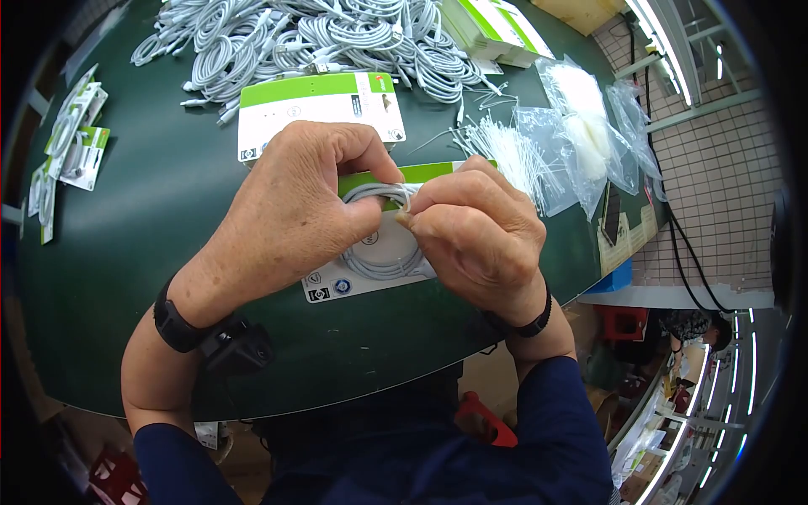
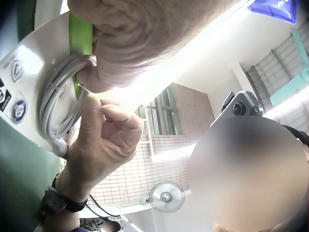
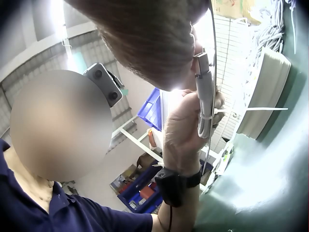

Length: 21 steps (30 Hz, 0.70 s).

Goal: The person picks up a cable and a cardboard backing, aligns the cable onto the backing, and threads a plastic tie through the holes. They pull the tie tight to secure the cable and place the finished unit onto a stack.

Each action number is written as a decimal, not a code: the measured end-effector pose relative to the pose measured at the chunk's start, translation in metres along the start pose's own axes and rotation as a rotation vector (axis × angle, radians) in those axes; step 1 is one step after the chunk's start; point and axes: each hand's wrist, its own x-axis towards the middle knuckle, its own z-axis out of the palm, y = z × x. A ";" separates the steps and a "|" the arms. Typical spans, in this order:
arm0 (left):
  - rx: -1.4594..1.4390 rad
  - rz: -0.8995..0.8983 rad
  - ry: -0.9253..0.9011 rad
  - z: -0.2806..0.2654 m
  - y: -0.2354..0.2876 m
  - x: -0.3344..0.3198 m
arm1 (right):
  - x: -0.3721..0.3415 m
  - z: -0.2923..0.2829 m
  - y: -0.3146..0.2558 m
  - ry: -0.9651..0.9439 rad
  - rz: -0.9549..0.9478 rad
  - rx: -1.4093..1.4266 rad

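Note:
A coiled grey cable [image 1: 383,268] lies against a white and green card [image 1: 343,284], held just above the green table. My left hand [image 1: 282,206] grips the coil and card at the upper left, thumb across the cable. My right hand [image 1: 484,231] pinches a thin white tie at the coil's top, its thumb and forefinger close to the left fingertips. In the right wrist view a metal USB plug [image 3: 202,63] stands beside the coil, and a white tie end [image 3: 265,109] sticks out past the card. The left wrist view shows the coil [image 2: 48,104] edge-on against the card.
Behind the hands lies another card stack [image 1: 320,88], with a heap of grey cables [image 1: 337,42] beyond. White ties [image 1: 505,156] and plastic bags [image 1: 581,118] are at the right. More card stacks [image 1: 497,29] stand at the back; packed cards [image 1: 84,160] lie far left.

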 end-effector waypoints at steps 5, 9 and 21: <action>-0.026 0.013 -0.016 0.002 -0.001 0.000 | 0.002 -0.002 -0.001 -0.069 -0.009 -0.023; 0.005 0.012 -0.012 0.007 -0.002 -0.001 | 0.002 -0.004 -0.001 -0.144 -0.038 -0.107; -0.142 0.063 0.011 -0.002 0.013 -0.006 | -0.006 -0.029 0.048 0.426 0.657 0.536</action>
